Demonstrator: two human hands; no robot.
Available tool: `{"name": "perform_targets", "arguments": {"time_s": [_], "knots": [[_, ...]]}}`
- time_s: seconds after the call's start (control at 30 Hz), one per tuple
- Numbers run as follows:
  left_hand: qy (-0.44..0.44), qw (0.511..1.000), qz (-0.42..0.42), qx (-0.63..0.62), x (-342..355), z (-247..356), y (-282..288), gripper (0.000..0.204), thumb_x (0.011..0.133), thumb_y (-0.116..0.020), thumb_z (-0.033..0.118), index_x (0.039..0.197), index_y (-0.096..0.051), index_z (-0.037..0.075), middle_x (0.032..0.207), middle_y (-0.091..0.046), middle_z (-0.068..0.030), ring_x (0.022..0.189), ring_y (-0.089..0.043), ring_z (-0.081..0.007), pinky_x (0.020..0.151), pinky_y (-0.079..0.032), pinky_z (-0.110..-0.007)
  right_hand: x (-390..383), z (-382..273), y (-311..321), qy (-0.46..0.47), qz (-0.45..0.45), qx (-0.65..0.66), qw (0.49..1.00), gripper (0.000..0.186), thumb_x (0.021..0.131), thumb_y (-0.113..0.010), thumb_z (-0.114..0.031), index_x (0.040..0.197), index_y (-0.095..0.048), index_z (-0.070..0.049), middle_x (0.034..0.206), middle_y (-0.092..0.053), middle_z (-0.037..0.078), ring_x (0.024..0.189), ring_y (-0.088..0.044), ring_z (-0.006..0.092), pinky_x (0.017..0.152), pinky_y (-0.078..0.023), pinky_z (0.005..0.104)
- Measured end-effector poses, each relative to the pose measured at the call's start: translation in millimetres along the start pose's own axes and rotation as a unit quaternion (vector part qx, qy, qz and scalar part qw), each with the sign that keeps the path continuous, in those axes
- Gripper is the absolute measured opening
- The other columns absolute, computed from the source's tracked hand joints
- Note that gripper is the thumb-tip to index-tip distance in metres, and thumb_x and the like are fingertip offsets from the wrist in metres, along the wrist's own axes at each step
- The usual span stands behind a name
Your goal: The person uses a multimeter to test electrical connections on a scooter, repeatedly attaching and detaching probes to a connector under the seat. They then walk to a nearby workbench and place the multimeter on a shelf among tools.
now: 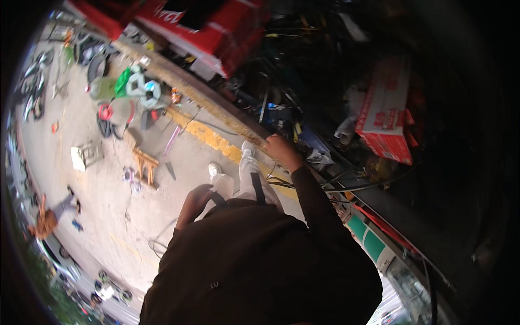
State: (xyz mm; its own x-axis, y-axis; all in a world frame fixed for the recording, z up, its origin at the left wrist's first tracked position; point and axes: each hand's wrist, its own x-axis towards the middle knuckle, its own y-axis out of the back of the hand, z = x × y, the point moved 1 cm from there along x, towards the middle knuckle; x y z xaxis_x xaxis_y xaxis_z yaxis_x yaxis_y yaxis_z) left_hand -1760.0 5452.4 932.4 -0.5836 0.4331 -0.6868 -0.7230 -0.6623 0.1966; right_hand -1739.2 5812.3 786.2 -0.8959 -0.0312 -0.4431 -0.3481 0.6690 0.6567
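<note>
My right hand (280,150) lies on the worn edge of a long ledge (216,111), its fingers curled over the rim. Beyond it, dark clutter with cables, tools and loose plastic fills the shadowed space. My left hand (198,196) hangs beside my thigh, next to my light trousers (221,188); its fingers are blurred and partly dark, and nothing can be made out in them. Black cables (352,188) run past my right forearm. A red and white carton (383,116) sits deeper in the clutter.
A large red box (211,35) stands on the ledge ahead. Plastic jugs (146,93), a small wooden stool (145,165) and a white stool (86,155) are on the concrete floor at left. Another person (47,221) is farther off, near parked vehicles.
</note>
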Motion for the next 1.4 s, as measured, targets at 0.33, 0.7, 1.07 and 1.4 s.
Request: {"name": "perform_targets", "arguments": {"time_s": [0.33, 0.7, 1.07, 1.4], "knots": [[-0.015, 1.0, 0.011, 0.013, -10, -6, -5, 0.033, 0.096, -0.062, 0.023, 0.121, -0.064, 0.001, 0.105, -0.07, -0.0186, 0.096, -0.068, -0.0278, 0.086, -0.051, -0.037, 8, -14, 7, -0.111, -0.146, -0.038, 0.982, 0.046, 0.098, -0.057, -0.026, 0.136, -0.053, -0.001, 0.145, -0.045, 0.021, 0.131, -0.046, 0.0381, 0.107, -0.041, 0.0472], [-0.048, 0.994, 0.088, -0.031, -30, -59, 0, 0.034, 0.096, -0.057, 0.025, 0.119, -0.064, 0.0, 0.105, -0.069, -0.0198, 0.097, -0.067, -0.0313, 0.088, -0.05, -0.039, 29, -35, -14, -0.142, -0.06, -0.123, 0.98, 0.061, 0.091, -0.061, -0.019, 0.142, -0.037, 0.004, 0.136, -0.048, 0.032, 0.123, -0.049, 0.047, 0.104, -0.041, 0.0481], [-0.053, 0.972, 0.178, -0.142, -88, -127, 31, 0.034, 0.094, -0.059, 0.029, 0.11, -0.067, 0.001, 0.1, -0.07, -0.0195, 0.095, -0.067, -0.0347, 0.084, -0.051, -0.042, 79, 87, -74, -0.071, 0.083, -0.162, 0.981, 0.064, 0.087, -0.059, -0.013, 0.143, -0.032, 0.001, 0.118, -0.057, 0.03, 0.085, -0.066, 0.0426, 0.069, -0.054, 0.0464], [-0.036, 0.954, 0.252, -0.158, -144, -196, 61, 0.032, 0.095, -0.058, 0.026, 0.112, -0.067, 0.001, 0.1, -0.07, -0.0191, 0.094, -0.067, -0.0324, 0.084, -0.052, -0.04, 80, -29, -94, -0.223, -0.003, 0.048, 0.974, 0.031, 0.083, -0.056, -0.001, 0.114, -0.059, 0.002, 0.09, -0.063, 0.019, 0.065, -0.065, 0.0294, 0.053, -0.052, 0.04]]}}
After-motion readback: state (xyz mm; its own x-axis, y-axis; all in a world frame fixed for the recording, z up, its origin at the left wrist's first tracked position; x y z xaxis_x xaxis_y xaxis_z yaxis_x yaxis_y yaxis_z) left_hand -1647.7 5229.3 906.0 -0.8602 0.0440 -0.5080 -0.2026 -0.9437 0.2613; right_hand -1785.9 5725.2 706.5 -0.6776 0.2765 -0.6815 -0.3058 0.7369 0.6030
